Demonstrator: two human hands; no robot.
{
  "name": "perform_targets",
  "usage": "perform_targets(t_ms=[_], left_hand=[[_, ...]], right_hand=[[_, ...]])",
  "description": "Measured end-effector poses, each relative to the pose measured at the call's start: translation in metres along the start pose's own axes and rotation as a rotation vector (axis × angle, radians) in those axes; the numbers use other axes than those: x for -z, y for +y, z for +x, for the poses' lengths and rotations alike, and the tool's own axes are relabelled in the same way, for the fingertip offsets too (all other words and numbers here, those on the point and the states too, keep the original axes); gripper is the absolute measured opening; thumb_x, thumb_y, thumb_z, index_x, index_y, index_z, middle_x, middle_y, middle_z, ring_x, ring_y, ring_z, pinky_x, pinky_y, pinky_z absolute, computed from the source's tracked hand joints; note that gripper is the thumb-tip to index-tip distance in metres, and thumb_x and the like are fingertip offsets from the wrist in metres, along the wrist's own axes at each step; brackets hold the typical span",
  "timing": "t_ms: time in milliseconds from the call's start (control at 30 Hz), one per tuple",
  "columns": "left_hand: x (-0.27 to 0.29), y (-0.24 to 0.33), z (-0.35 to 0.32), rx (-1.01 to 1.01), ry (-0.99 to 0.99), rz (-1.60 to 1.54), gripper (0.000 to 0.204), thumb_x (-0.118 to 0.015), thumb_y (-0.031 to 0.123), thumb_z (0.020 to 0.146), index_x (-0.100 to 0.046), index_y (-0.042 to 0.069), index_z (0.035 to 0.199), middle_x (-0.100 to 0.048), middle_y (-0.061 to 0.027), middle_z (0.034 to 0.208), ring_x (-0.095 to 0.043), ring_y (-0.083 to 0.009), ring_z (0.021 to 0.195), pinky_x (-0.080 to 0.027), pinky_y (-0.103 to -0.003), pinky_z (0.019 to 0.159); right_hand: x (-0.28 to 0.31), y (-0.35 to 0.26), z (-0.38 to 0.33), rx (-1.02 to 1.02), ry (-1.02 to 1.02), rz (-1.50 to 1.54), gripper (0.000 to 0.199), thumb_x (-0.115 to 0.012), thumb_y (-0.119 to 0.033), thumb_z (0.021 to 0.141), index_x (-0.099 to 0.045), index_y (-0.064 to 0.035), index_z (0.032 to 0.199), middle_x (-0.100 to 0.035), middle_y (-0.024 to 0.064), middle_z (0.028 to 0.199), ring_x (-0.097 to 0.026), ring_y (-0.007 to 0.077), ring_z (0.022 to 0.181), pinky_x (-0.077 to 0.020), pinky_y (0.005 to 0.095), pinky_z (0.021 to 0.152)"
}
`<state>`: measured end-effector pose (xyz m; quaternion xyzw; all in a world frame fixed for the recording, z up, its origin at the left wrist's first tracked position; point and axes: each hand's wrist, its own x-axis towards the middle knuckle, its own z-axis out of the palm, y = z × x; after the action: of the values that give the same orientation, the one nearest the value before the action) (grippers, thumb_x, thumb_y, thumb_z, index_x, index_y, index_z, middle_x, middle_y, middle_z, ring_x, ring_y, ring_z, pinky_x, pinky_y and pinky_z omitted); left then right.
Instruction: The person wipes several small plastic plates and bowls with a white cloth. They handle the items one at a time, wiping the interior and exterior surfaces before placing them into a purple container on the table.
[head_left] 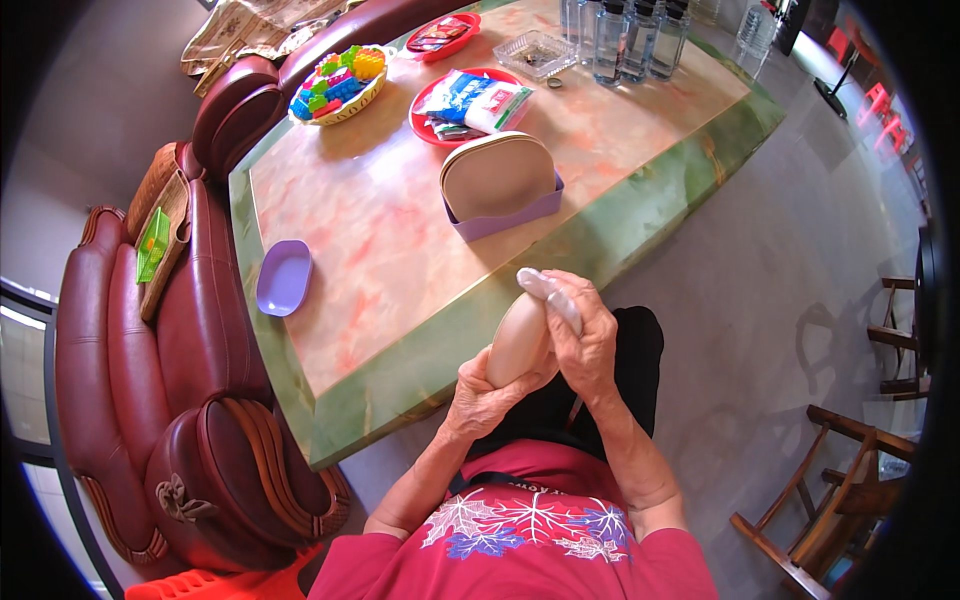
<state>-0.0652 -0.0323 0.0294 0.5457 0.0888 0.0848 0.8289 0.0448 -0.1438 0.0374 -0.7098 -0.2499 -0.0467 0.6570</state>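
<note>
Fingers of the left hand (490, 392) were curled around the lower end of a beige oval plate (518, 338), gripping it from below, while the right hand (585, 335) closed over the plate's upper edge and pressed a small white cloth or wipe (545, 287) against it. The plate was held upright in front of the person's torso, just off the near edge of the table (620, 215) and above the lap, clear of the tabletop. On the table, near the hands, stood a purple holder (505, 215) containing a stack of matching beige plates (497, 172) set on edge. A purple oval dish (284, 277) lay by the table's left edge. Farther back sat a basket of coloured building blocks (338, 82), a red plate with white packets (470, 102), a clear glass tray (535, 52) and several clear bottles (625, 38). A dark red sofa (190, 350) adjoined the table's left side.
</note>
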Motion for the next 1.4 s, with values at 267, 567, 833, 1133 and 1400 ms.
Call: perform_targets(t_ms=[267,567,833,1133,1400], left_hand=[[0.018,-0.010,-0.003,0.149,0.102,-0.587,0.061,-0.067,-0.007,0.082,-0.044,0.007,0.137,-0.051,-0.0069,0.134,-0.053,-0.0205,0.120,-0.046,-0.038,0.103],[0.010,-0.006,-0.001,0.005,0.093,-0.367,0.050,-0.069,-0.007,0.081,-0.053,0.005,0.127,-0.060,-0.0090,0.123,-0.059,-0.0201,0.112,-0.050,-0.038,0.097],[0.024,-0.023,-0.001,0.020,0.168,-0.709,0.043,-0.062,0.015,0.093,-0.047,0.009,0.133,-0.056,-0.0095,0.128,-0.056,-0.0238,0.118,-0.049,-0.044,0.100],[0.004,-0.009,-0.002,0.018,0.166,-0.594,0.037,-0.057,0.006,0.095,-0.052,0.008,0.131,-0.058,-0.0071,0.127,-0.057,-0.0196,0.116,-0.048,-0.038,0.100],[0.025,-0.023,0.000,-0.001,0.151,-0.657,0.040,-0.049,0.027,0.100,-0.045,0.009,0.137,-0.056,-0.0097,0.130,-0.056,-0.0236,0.118,-0.048,-0.040,0.101]], right_hand=[[-0.010,-0.035,-0.017,0.441,-0.318,-0.380,0.040,-0.064,-0.022,0.081,-0.066,-0.0076,0.118,-0.058,0.0095,0.132,-0.047,0.0320,0.131,-0.0285,0.0479,0.109],[-0.011,-0.001,-0.011,-0.067,0.071,0.010,0.039,-0.062,-0.007,0.081,-0.061,0.0001,0.119,-0.060,0.0185,0.123,-0.055,0.0375,0.117,-0.0419,0.0438,0.101],[-0.014,-0.026,-0.053,0.413,-0.226,-0.468,0.042,-0.063,-0.010,0.078,-0.063,-0.0013,0.119,-0.059,0.0136,0.130,-0.052,0.0320,0.126,-0.0380,0.0461,0.104],[-0.007,0.003,-0.012,0.054,0.017,-0.290,0.046,-0.064,-0.002,0.077,-0.061,-0.0024,0.123,-0.058,0.0173,0.128,-0.053,0.0363,0.123,-0.0412,0.0440,0.102],[-0.020,-0.028,-0.053,0.462,-0.244,-0.472,0.044,-0.064,-0.017,0.081,-0.062,-0.0063,0.123,-0.058,0.0088,0.132,-0.051,0.0280,0.128,-0.0376,0.0433,0.106]])
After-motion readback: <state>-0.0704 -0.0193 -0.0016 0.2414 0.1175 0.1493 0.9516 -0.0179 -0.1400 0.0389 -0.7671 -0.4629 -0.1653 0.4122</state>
